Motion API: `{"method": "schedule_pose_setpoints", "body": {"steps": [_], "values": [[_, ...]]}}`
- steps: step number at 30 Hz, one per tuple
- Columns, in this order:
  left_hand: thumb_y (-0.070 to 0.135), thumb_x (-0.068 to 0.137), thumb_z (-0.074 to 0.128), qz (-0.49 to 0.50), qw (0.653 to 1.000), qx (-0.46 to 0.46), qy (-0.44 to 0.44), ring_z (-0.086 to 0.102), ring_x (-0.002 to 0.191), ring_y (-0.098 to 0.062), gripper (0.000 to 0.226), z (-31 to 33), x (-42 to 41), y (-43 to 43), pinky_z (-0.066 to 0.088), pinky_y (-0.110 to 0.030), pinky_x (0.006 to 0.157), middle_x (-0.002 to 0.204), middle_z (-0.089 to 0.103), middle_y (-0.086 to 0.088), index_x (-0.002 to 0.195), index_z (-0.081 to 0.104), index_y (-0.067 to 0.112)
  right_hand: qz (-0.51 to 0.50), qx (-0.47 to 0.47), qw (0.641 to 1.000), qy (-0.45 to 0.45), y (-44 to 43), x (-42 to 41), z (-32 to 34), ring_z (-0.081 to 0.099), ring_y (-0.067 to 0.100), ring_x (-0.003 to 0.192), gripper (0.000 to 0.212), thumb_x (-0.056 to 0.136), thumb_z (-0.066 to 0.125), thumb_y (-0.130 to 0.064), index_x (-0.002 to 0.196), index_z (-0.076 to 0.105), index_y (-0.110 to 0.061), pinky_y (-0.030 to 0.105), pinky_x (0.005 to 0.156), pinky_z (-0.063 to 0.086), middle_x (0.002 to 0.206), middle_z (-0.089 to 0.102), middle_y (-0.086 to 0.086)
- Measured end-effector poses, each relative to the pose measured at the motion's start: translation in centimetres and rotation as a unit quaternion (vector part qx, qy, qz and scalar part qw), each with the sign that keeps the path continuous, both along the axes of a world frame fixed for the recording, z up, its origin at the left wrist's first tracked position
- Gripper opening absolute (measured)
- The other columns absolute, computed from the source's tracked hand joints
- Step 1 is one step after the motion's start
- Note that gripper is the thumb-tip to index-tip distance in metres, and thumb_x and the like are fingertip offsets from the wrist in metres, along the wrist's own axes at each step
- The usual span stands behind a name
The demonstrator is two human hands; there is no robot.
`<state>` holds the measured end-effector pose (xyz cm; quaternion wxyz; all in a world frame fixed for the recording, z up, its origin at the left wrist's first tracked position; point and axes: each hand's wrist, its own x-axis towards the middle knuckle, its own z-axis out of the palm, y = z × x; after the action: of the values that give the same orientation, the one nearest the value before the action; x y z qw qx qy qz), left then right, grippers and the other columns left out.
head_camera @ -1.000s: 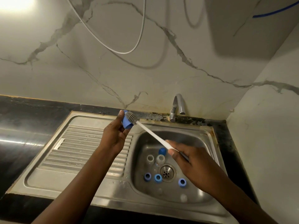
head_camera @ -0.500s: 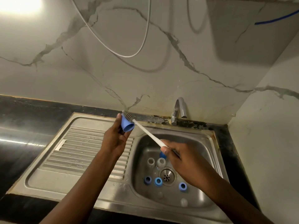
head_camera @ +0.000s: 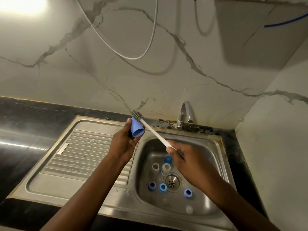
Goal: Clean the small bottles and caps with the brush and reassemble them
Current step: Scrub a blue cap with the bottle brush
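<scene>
Steel sink (head_camera: 100, 189) lies below us. Our right hand (head_camera: 188, 161) pinches the brush (head_camera: 155, 132), its long handle slanting up-left. Our left hand (head_camera: 124, 144) grips the blue cap (head_camera: 137, 129), mouth facing the right hand, bristles outside by its closed end.

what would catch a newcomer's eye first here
The two hands at work above the steel sink: the left hand holds a blue cone-shaped cap while the right hand grips a white-handled brush, its bristles at the cap's narrow end. Below, in its basin, blue rings and clear little bottles lie scattered around the drain.
</scene>
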<state>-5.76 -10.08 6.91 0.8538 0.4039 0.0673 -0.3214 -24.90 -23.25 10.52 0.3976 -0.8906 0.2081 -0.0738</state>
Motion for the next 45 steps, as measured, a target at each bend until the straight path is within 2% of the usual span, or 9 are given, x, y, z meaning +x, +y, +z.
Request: {"method": "schedule_pose_setpoints", "body": {"steps": [8, 12, 15, 22, 25, 28, 32, 42, 45], "values": [[0.028, 0.106, 0.059, 0.064, 0.998, -0.024, 0.012, 0.072, 0.095, -0.026, 0.027, 0.4, 3.1, 1.5, 0.063, -0.036, 0.084, 0.11, 0.07, -0.018, 0.113, 0.063, 0.002, 0.038, -0.007, 0.999, 0.02, 0.5, -2.3, -0.5, 0.061, -0.002, 0.06, 0.04, 0.107, 0.046, -0.044, 0.147, 0.053, -0.04, 0.015, 0.055, 0.045, 0.07, 0.065, -0.017], [0.028, 0.106, 0.061, 0.047, 0.999, 0.004, 0.017, 0.078, 0.083, -0.025, 0.029, 0.2, 1.4, 0.7, 0.067, -0.036, 0.072, 0.1, 0.075, -0.019, 0.115, 0.062, 0.001, 0.028, -0.023, 0.999, 0.03, 0.3, -2.2, -0.5, 0.061, 0.002, 0.057, 0.042, 0.107, 0.045, -0.046, 0.149, 0.05, -0.041, 0.017, 0.051, 0.044, 0.072, 0.063, -0.03], [0.028, 0.107, 0.059, 0.012, 1.0, -0.007, 0.019, 0.079, 0.076, -0.027, 0.03, 0.5, -0.4, -0.5, 0.065, -0.033, 0.061, 0.087, 0.079, -0.018, 0.118, 0.06, 0.001, -0.006, -0.028, 1.0, 0.01, -0.1, -1.0, -0.6, 0.061, -0.001, 0.056, 0.045, 0.107, 0.046, -0.045, 0.151, 0.05, -0.036, 0.017, 0.05, 0.046, 0.066, 0.063, -0.017], [0.034, 0.107, 0.058, 0.019, 0.998, -0.036, 0.056, 0.078, 0.089, -0.033, 0.044, 0.6, 0.4, -0.8, 0.067, -0.041, 0.071, 0.11, 0.074, -0.025, 0.135, 0.054, -0.001, -0.014, -0.106, 0.994, 0.005, -0.3, -0.2, -0.1, 0.071, 0.004, 0.078, 0.05, 0.106, 0.048, -0.046, 0.155, 0.045, -0.035, 0.022, 0.074, 0.062, 0.107, 0.075, -0.006], [0.041, 0.102, 0.064, -0.014, 0.999, 0.033, 0.026, 0.074, 0.104, -0.034, 0.051, -0.1, 0.3, -0.8, 0.065, -0.044, 0.087, 0.122, 0.071, -0.024, 0.135, 0.056, 0.002, -0.012, -0.132, 0.991, 0.01, -0.2, -0.2, -0.2, 0.071, 0.005, 0.076, 0.05, 0.107, 0.047, -0.046, 0.155, 0.043, -0.036, 0.024, 0.073, 0.062, 0.103, 0.076, -0.006], [0.035, 0.1, 0.068, -0.024, 0.994, 0.104, -0.005, 0.073, 0.098, -0.027, 0.042, -0.5, -0.4, -1.2, 0.064, -0.038, 0.08, 0.113, 0.071, -0.019, 0.127, 0.061, 0.004, -0.016, -0.151, 0.988, 0.008, 0.0, 0.0, -0.2, 0.07, 0.005, 0.073, 0.049, 0.107, 0.045, -0.046, 0.156, 0.042, -0.037, 0.023, 0.07, 0.061, 0.099, 0.076, -0.005], [0.028, 0.103, 0.065, 0.015, 0.997, 0.077, 0.018, 0.073, 0.09, -0.026, 0.039, -0.3, 0.2, -0.7, 0.063, -0.031, 0.063, 0.113, 0.067, -0.019, 0.13, 0.058, 0.001, 0.005, -0.136, 0.99, 0.026, 0.4, -0.3, -0.5, 0.065, 0.008, 0.06, 0.05, 0.107, 0.04, -0.049, 0.156, 0.038, -0.04, 0.024, 0.06, 0.058, 0.071, 0.063, -0.009], [0.027, 0.103, 0.065, 0.042, 0.998, 0.05, 0.0, 0.073, 0.106, -0.031, 0.034, -1.2, 1.8, 0.6, 0.064, -0.041, 0.09, 0.123, 0.071, -0.024, 0.124, 0.065, 0.0, 0.019, -0.097, 0.995, 0.03, 0.3, -2.5, -1.3, 0.064, -0.003, 0.068, 0.047, 0.106, 0.04, -0.053, 0.153, 0.043, -0.047, 0.02, 0.055, 0.052, 0.064, 0.058, -0.01], [0.027, 0.104, 0.063, 0.023, 0.999, 0.031, -0.007, 0.072, 0.109, -0.032, 0.032, -1.4, 1.2, 0.3, 0.061, -0.043, 0.095, 0.12, 0.074, -0.023, 0.122, 0.067, 0.001, 0.007, -0.1, 0.995, 0.024, 0.4, -1.4, -1.1, 0.066, 0.008, 0.062, 0.046, 0.106, 0.041, -0.053, 0.151, 0.044, -0.046, 0.023, 0.056, 0.055, 0.068, 0.062, -0.008]]}}
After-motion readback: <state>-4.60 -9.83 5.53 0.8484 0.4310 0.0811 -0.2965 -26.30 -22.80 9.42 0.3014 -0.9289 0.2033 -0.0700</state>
